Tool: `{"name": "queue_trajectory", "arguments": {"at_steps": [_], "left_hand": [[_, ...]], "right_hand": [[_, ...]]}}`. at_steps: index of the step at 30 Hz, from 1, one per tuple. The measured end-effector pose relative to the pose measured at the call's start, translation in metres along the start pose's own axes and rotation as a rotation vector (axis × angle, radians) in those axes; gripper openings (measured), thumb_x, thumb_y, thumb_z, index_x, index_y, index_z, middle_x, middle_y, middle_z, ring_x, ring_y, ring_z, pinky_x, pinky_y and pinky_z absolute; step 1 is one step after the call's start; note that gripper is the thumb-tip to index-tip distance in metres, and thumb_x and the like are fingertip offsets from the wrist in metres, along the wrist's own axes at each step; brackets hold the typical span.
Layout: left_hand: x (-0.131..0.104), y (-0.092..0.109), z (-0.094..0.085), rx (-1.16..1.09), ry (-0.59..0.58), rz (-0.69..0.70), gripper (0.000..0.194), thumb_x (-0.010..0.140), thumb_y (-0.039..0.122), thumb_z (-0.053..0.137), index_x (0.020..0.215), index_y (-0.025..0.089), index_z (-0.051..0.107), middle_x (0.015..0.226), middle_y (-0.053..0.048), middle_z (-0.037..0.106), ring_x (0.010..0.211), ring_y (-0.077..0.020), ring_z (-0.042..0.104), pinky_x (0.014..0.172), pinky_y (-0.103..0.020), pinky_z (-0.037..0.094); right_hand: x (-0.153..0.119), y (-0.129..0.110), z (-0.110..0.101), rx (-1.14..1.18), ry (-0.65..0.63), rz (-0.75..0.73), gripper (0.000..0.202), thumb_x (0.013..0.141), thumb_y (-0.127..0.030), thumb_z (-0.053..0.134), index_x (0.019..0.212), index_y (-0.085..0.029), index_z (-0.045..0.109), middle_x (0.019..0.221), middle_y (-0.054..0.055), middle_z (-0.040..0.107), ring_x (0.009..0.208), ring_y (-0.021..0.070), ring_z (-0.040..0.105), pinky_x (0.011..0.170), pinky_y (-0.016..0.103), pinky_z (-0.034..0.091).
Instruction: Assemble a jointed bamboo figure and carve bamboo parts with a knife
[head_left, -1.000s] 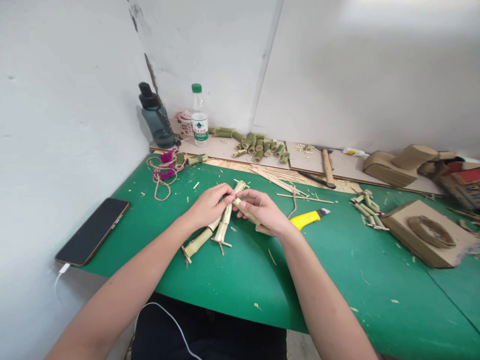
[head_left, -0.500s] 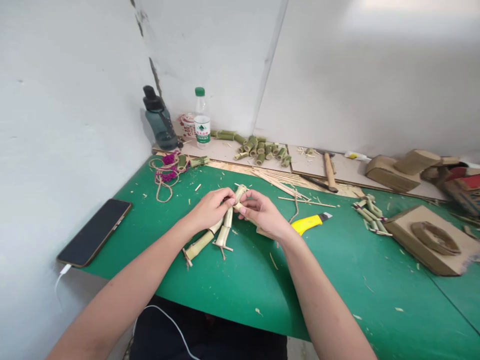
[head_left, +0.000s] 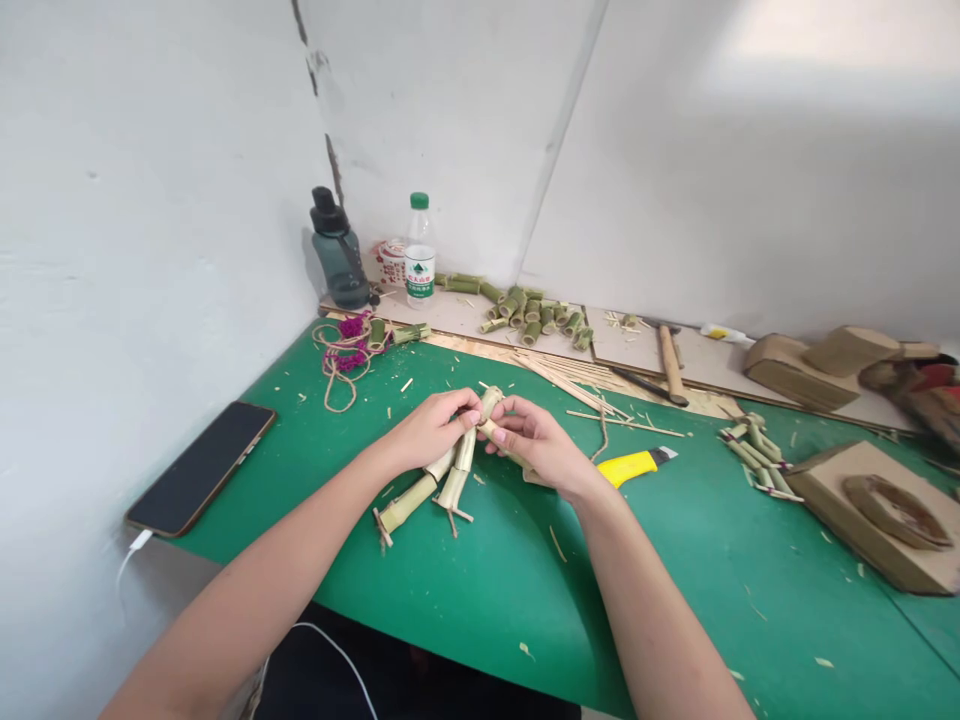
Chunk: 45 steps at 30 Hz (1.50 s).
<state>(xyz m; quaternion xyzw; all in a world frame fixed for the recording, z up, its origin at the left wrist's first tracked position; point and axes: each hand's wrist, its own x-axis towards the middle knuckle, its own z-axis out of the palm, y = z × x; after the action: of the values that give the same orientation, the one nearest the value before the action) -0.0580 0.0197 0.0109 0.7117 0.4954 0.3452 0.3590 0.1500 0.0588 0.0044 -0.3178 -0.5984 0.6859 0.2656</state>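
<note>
Now you pinch bamboo [head_left: 487, 429] near its end with left hand [head_left: 435, 430], thumb and forefinger together; right hand [head_left: 541, 448] clasps same piece, fingers curled; knife [head_left: 627, 468] beside wrist.

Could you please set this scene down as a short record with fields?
Left hand: fingers pinched on bamboo segments
Right hand: holding another segment, close to left hand
Cutter: yellow knife, blade showing, right of right hand
Phone: on green table, left side, cable attached
Back: dark bottle, green-capped bottle, cut bamboo pile, hammer
</note>
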Motion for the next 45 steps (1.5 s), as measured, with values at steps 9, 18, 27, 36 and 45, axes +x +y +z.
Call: {"name": "queue_trajectory", "arguments": {"at_steps": [9,18,27,36,45], "left_hand": [[0.000,-0.006,-0.005,0.034,0.102,0.106,0.028,0.091,0.013,0.054,0.114,0.023,0.067,0.104,-0.002,0.070,0.092,-0.0167,0.064,0.088,-0.033,0.051],[0.000,-0.008,-0.007,0.060,0.039,0.195,0.025,0.089,0.016,0.065,0.108,0.025,0.078,0.102,-0.003,0.073,0.091,-0.0178,0.065,0.089,-0.035,0.052],[0.000,-0.006,-0.004,0.228,0.027,0.207,0.022,0.092,0.019,0.066,0.108,0.026,0.078,0.101,-0.003,0.075,0.094,-0.0197,0.065,0.089,-0.036,0.051],[0.002,-0.016,-0.008,0.346,0.007,0.310,0.020,0.098,0.024,0.064,0.112,0.028,0.078,0.102,-0.003,0.077,0.096,-0.0204,0.067,0.089,-0.037,0.046],[0.004,-0.018,-0.011,0.336,0.022,0.354,0.017,0.097,0.021,0.065,0.106,0.023,0.079,0.098,-0.003,0.076,0.092,-0.0186,0.065,0.087,-0.034,0.046]], "right_hand": [[-0.001,0.000,-0.002,0.009,0.030,0.030,0.049,0.075,-0.057,0.086,0.096,-0.025,0.055,0.091,0.002,0.073,0.077,0.0165,0.068,0.073,0.031,0.053],[0.000,0.002,-0.003,-0.017,0.010,0.027,0.048,0.078,-0.057,0.083,0.099,-0.025,0.053,0.089,0.001,0.073,0.076,0.0158,0.068,0.072,0.030,0.052],[-0.002,0.004,-0.002,0.000,0.034,0.034,0.048,0.078,-0.053,0.084,0.099,-0.024,0.052,0.084,-0.001,0.072,0.075,0.0146,0.067,0.068,0.026,0.047],[-0.002,0.002,0.000,-0.003,0.026,0.061,0.048,0.079,-0.054,0.083,0.102,-0.024,0.053,0.086,0.001,0.073,0.078,0.0157,0.069,0.071,0.028,0.051],[-0.004,-0.002,0.000,0.061,-0.002,0.092,0.047,0.079,-0.049,0.086,0.104,-0.024,0.053,0.090,0.002,0.075,0.079,0.0158,0.070,0.073,0.028,0.053]]}}
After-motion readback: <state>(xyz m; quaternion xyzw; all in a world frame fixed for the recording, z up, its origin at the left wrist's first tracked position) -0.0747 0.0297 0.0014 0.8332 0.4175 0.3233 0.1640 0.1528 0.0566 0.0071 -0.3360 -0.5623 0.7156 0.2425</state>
